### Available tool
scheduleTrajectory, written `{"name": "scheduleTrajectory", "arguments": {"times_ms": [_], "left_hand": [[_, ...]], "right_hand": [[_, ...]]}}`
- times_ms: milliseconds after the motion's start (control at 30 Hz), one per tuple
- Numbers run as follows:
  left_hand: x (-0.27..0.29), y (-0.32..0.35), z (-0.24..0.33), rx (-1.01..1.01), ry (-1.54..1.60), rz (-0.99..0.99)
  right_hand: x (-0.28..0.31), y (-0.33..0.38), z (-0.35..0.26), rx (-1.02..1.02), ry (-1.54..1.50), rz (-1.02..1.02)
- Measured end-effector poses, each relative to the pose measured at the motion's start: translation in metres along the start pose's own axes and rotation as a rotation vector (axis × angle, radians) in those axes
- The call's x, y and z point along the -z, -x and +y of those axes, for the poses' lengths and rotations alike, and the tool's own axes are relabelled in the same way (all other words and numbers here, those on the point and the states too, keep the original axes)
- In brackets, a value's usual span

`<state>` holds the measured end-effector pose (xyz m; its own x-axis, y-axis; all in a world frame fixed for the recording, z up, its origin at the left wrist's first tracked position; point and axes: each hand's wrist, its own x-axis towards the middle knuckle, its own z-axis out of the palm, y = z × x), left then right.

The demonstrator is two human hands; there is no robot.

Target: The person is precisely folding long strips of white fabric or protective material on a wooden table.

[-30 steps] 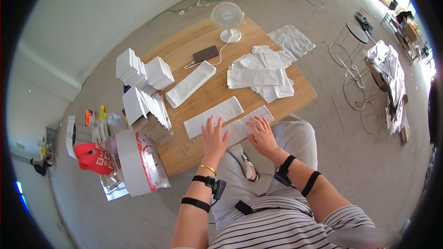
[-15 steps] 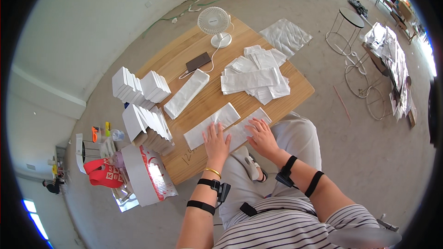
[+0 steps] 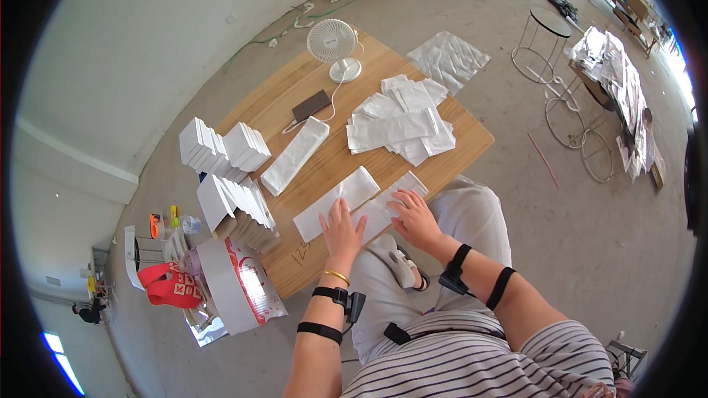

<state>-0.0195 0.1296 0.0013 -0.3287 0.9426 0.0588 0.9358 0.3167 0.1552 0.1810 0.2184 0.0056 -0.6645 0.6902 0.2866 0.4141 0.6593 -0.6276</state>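
My left hand lies with fingers spread over the near edge of a long flat white packet at the table's front. Beside it, my right hand rests with outstretched fingers on a second flat white strip along the table edge. Neither hand grips anything. Farther off lies another long white packet, slightly puffed. To its right is a loose pile of white flat packets. Whether the packets are paper or film, I cannot tell.
Stacks of white boxes or cards stand at the wooden table's left edge. Behind are a small white fan and a dark power bank with cable. A carton and red bag sit left; a round stool stands right.
The whole view has shifted slightly. Both hands stay over the same two white pieces, with only small finger movement.
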Motion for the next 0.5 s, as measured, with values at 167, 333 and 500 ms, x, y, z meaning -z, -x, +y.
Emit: {"name": "scheduleTrajectory", "arguments": {"times_ms": [167,333,500], "left_hand": [[0.007,-0.001,-0.002,0.007,0.019,0.054],[0.032,0.005,-0.016,-0.017,0.213,0.097],[0.064,0.018,-0.028,-0.068,0.248,0.114]], "right_hand": [[-0.005,-0.011,-0.004,0.011,-0.008,0.006],[-0.011,-0.025,-0.008,-0.031,-0.052,-0.074],[-0.045,-0.048,-0.015,0.104,0.103,-0.149]]}}
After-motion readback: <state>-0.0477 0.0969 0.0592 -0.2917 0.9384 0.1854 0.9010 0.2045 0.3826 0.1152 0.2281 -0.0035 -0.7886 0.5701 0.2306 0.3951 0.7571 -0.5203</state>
